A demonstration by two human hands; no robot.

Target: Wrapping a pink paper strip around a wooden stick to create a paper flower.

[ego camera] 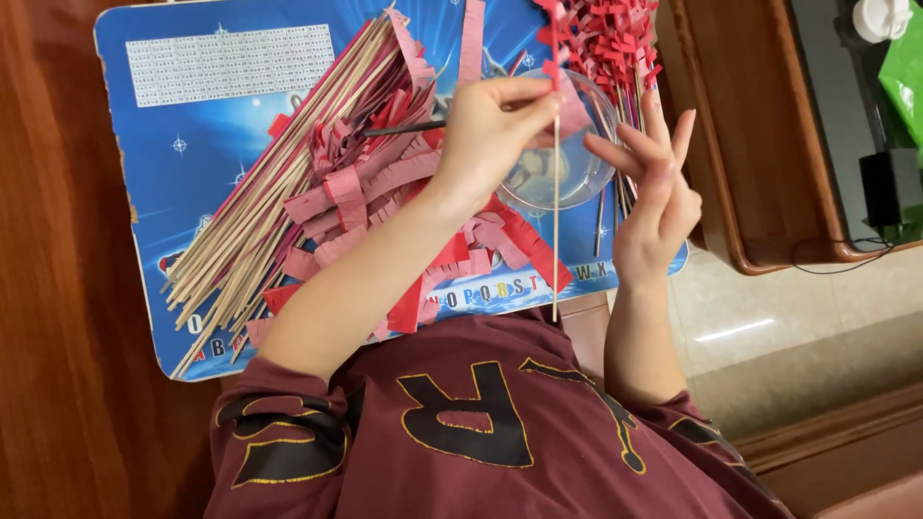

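Over the clear glass bowl, you are pinching a thin wooden stick with your left hand, fingers closed on its top, where red fringed paper is sitting. Your right hand is hovering just beside the bowl, fingers spread, gripping nothing.

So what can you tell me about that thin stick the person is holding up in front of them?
The stick is a thin, pale skewer that looks like bamboo or wood. It stands nearly upright in the view, its lower end just above the maroon sweatshirt. The left hand pinches it near the top, where a fringed strip of red paper sits around it. The right hand hovers open beside it, fingertips close; contact is unclear. Behind it sits a clear bowl on the blue tray.
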